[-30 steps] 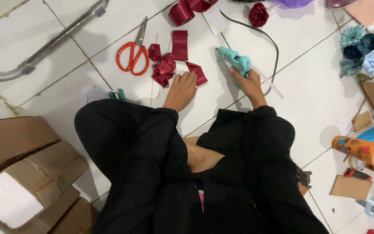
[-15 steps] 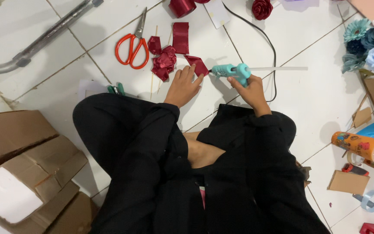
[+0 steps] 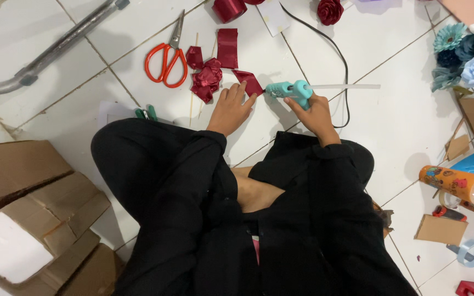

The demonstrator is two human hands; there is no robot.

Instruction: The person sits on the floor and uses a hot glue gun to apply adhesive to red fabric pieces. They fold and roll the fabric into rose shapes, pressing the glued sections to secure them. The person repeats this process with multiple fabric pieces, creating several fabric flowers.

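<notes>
here my left hand (image 3: 230, 109) pins the dark red ribbon piece (image 3: 249, 83) flat on the tile with pressed fingertips, so my right hand (image 3: 315, 112), clenched round the teal glue gun (image 3: 290, 91), can aim its nozzle at the ribbon's right end.

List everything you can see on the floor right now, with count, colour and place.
ribbon piece: 1, dark red, under left fingertips
glue gun: 1, teal, in right hand
folded ribbon pieces: several, dark red, left of the hands
scissors: 1, orange handles, upper left
ribbon rose: 1, dark red, top
paper flowers: several, blue and teal, upper right
cardboard boxes: several, brown, lower left
left hand: on ribbon
right hand: gripping gun
</notes>
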